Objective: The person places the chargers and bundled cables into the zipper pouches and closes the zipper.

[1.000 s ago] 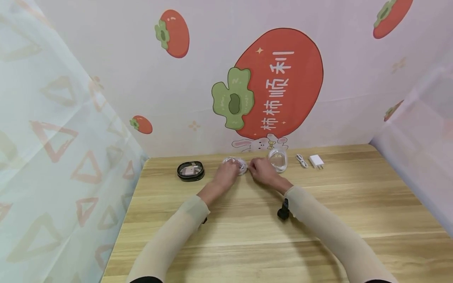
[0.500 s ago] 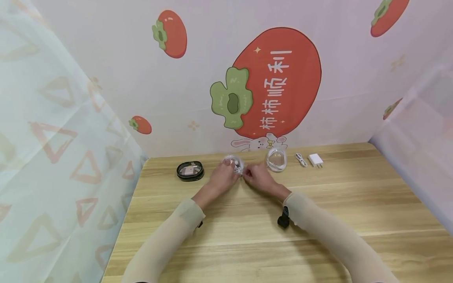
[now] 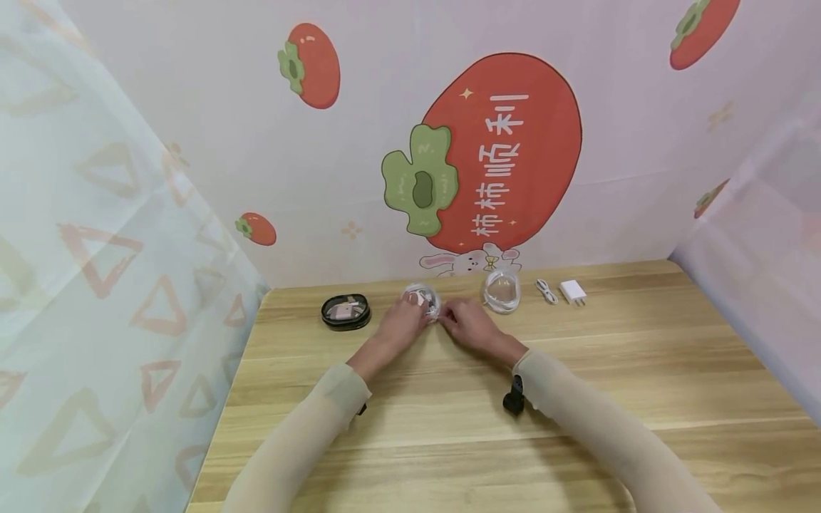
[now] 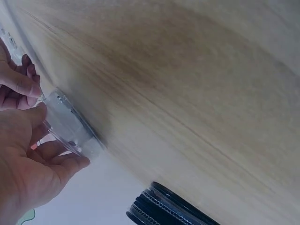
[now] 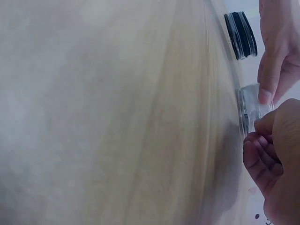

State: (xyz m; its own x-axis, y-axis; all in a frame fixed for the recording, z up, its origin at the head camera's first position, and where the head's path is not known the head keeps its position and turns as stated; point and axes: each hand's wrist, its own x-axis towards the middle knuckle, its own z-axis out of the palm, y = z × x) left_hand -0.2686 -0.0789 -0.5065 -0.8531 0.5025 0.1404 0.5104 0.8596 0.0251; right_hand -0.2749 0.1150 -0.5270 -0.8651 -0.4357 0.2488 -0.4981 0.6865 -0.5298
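A small clear case point(image 3: 430, 300), round from above with pale items inside, sits near the table's back edge. My left hand point(image 3: 399, 324) grips it from the left. In the left wrist view, the thumb lies along the near side of the clear case point(image 4: 65, 119) and the fingers curl round its far side. At the other end of the case, my right hand point(image 3: 473, 325) pinches a small piece at the edge between thumb and forefinger. Those fingertips hide most of that piece. The right wrist view shows the other right fingers point(image 5: 258, 159) curled in.
To the left stands a black-edged zip case point(image 3: 346, 312) with a clear top and a pink item inside. On the right lie another clear round case point(image 3: 502, 308), a small coiled white cable point(image 3: 546, 291) and a white charger plug point(image 3: 572, 291). A printed cloth wall point(image 3: 359, 249) rises behind the table.
Over the second, both hands moved slightly left and closer together. The clear case turned so more of its top shows, and my right fingers came onto its near right edge.
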